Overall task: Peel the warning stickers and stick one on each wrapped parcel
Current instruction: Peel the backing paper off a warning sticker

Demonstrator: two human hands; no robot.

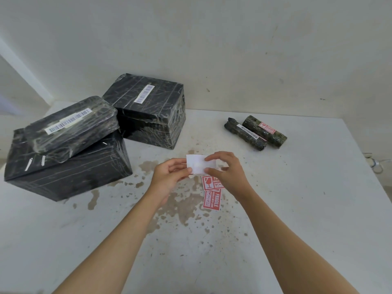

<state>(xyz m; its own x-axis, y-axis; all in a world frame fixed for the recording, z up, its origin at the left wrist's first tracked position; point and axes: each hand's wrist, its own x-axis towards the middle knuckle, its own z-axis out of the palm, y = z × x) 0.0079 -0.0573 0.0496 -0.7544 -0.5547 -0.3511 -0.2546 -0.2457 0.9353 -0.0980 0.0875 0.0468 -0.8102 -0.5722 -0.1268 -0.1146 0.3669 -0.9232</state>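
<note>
My left hand [169,177] and my right hand [228,170] both pinch one sticker sheet [197,163], its white back turned up, above the table's middle. Two red FRAGILE stickers [212,198] lie on the table just below it. Three black wrapped parcels stand at the left: a large box [70,177], a flat parcel [72,128] stacked on it, and a cube-shaped box [152,111] behind. At the right lie two wrapped rolls: one [245,133] with a barcode label, the other [265,131] bearing a red sticker.
The white table [297,209] is stained brown around the middle. A wall runs along its far edge. A cable lies at the table's right edge [375,164].
</note>
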